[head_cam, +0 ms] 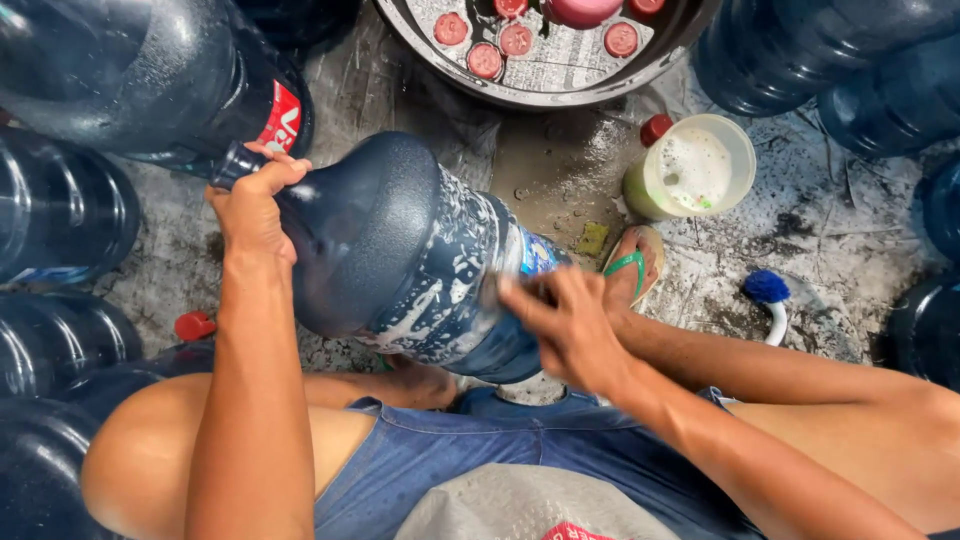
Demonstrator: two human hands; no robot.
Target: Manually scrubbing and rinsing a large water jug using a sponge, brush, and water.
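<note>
Left hand (252, 205) fingers wrapped round neck of big dark-blue plastic water jug (400, 250), tilted over knees, suds on wall. Right hand (560, 320) fingers pressed on jug side, blurred. Foamy plastic tub (735, 150) nearby; round basin (560, 95) holds red caps.

Left hand (252, 205) grips soapy water jug (400, 250); right hand (565, 325) rubs it.

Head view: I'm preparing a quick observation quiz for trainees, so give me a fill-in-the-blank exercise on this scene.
1. The left hand grips the big blue water jug by its ____.
2. The right hand rubs the jug's side, which is streaked with white ____.
3. The brush lying on the wet floor has a ____ head.
4. The caps floating in the basin are ____.

Missing words: neck; suds; blue; red
</note>
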